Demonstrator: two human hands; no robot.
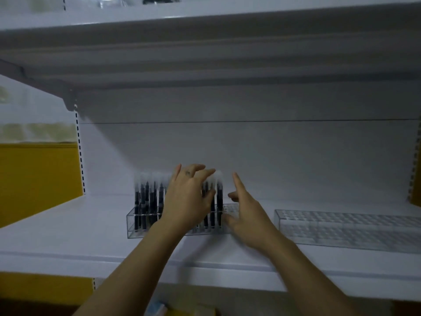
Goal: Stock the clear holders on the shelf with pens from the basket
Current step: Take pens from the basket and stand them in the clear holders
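Dark pens (145,201) with pale caps stand upright in a clear holder (132,224) on the white shelf (68,238). The left hand (186,201), fingers spread, covers the pens' middle. The right hand (248,215), spread and holding nothing, hovers at the holder's 3 o'clock end. A second holder (346,229) lies farther toward 3 o'clock, apart.

It looked like a shop. The white metal shelf (68,226) hung on slotted uprights (79,156), as retail racks do, and clear holders (341,226) stood on it, one displaying rows of identical dark pens (142,201).
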